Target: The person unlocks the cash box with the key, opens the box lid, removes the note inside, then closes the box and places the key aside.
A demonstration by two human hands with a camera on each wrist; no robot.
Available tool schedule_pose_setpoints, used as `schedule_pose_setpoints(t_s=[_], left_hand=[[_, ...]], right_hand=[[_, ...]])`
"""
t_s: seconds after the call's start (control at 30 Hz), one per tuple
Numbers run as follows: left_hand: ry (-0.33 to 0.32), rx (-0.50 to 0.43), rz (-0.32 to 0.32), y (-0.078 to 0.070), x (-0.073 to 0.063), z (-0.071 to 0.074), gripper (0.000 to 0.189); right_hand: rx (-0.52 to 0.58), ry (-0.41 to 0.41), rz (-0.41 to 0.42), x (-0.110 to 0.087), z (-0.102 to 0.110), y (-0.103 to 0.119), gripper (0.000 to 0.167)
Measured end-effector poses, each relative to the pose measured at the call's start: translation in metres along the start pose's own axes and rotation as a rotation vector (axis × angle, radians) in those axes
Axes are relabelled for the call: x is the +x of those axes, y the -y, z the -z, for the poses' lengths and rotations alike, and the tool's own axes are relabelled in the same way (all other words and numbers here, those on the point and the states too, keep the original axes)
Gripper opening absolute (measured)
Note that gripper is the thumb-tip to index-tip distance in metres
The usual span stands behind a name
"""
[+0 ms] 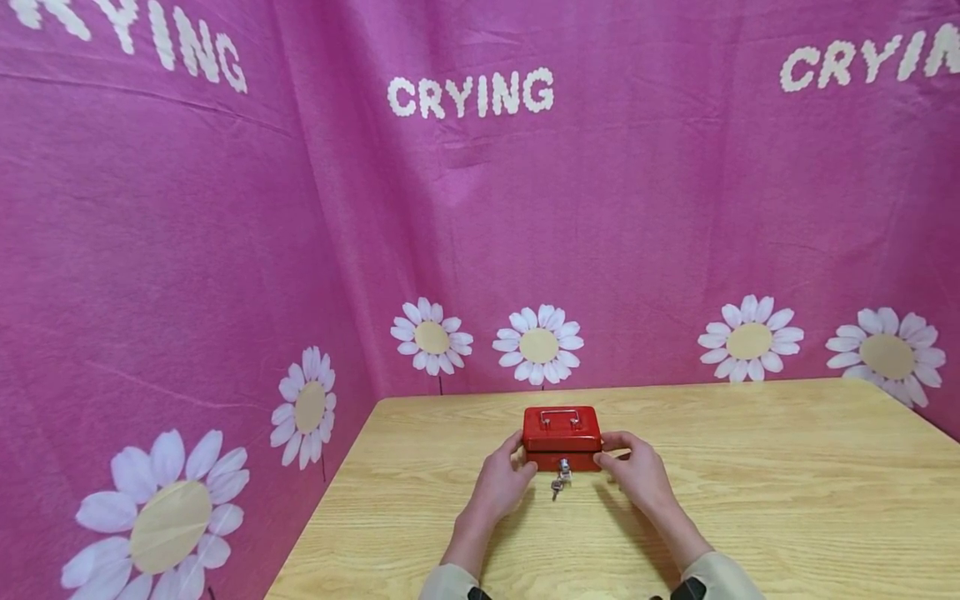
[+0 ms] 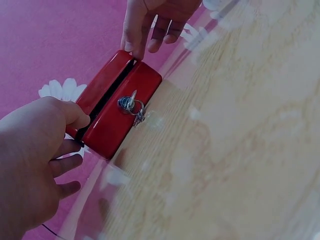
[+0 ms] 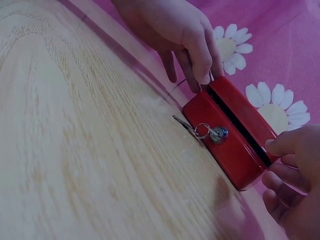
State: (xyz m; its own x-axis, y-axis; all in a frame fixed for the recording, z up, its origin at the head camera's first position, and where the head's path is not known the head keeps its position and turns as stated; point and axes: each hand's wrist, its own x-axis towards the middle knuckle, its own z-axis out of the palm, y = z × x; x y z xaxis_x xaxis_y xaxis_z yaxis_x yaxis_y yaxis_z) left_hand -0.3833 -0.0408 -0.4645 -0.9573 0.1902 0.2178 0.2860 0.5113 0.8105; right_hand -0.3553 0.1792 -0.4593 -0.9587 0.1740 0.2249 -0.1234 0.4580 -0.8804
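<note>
Magenta daisy-print curtain [image 1: 637, 217], wood-grain table [image 1: 795, 500], left hand [image 1: 501, 485] and right hand [image 1: 641, 477] pinching red box [image 1: 562, 437] ends.

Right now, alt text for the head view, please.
Left hand and right hand hold a red box by its sides, a dark gap under the lid, keys hanging from its front lock. It sits on a wooden table before pink cloth.

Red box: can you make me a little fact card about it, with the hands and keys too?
Main thing: red box on a wooden table
Lid: dark gap between it and the base
Top: metal handle
Keys: on a ring at the front lock
Left hand: holds the box's left end
Right hand: holds its right end
Backdrop: pink cloth, white flowers, word CRYING
</note>
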Motion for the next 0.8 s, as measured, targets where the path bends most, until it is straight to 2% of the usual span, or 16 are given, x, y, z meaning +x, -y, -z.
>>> schedule_pose_setpoints(t_s=[0.8], left_hand=[[-0.002,-0.005,0.037,-0.0038,0.0037,0.0037,0.062]], right_hand=[[0.020,0.017,-0.003,0.0019,0.0021,0.0058,0.044]])
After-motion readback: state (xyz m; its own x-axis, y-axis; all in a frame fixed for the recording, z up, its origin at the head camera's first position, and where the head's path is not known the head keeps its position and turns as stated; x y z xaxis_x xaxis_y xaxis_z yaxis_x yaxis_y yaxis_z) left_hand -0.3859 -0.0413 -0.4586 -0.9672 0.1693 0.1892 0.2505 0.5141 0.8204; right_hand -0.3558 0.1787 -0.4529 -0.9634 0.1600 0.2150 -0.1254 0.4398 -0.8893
